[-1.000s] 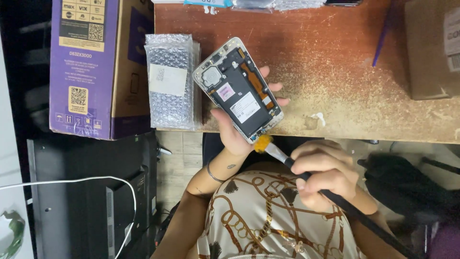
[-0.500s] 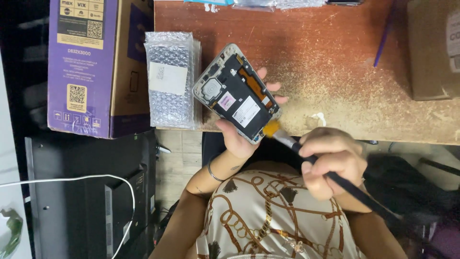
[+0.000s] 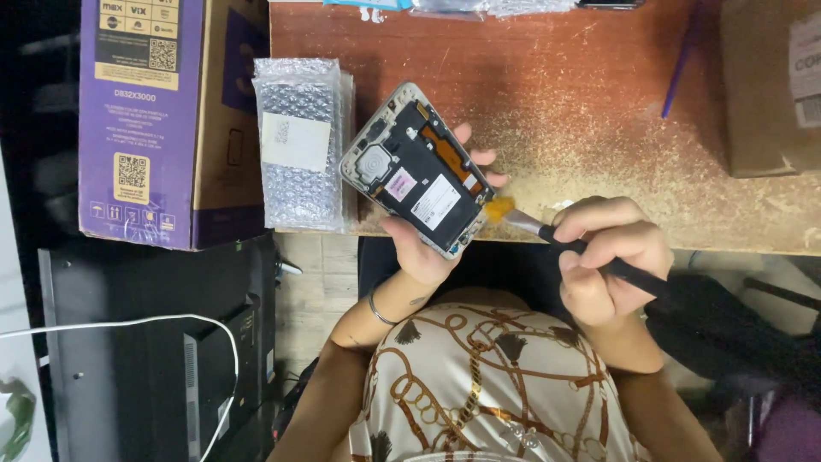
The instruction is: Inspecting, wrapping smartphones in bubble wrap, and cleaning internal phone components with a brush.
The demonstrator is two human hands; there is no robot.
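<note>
My left hand (image 3: 425, 248) holds an opened phone body (image 3: 416, 168) with a silver frame, tilted, its dark inner boards facing up over the edge of the worn brown table (image 3: 581, 103). My right hand (image 3: 611, 257) grips a small brush (image 3: 547, 229) with a black handle, metal ferrule and orange bristles. The bristle tip touches the phone's lower right edge. A bracelet sits on my left wrist.
A bubble-wrap packet (image 3: 301, 141) with a white label lies left of the phone. A purple and brown cardboard box (image 3: 158, 120) stands further left. Another cardboard box (image 3: 770, 81) sits at the right, with a purple pen (image 3: 680, 73) beside it. A dark cabinet with a white cable (image 3: 171, 329) is below left.
The brush has risen from below the phone to its lower right edge. My right hand moved up and right. The phone tilted slightly in my left hand.
</note>
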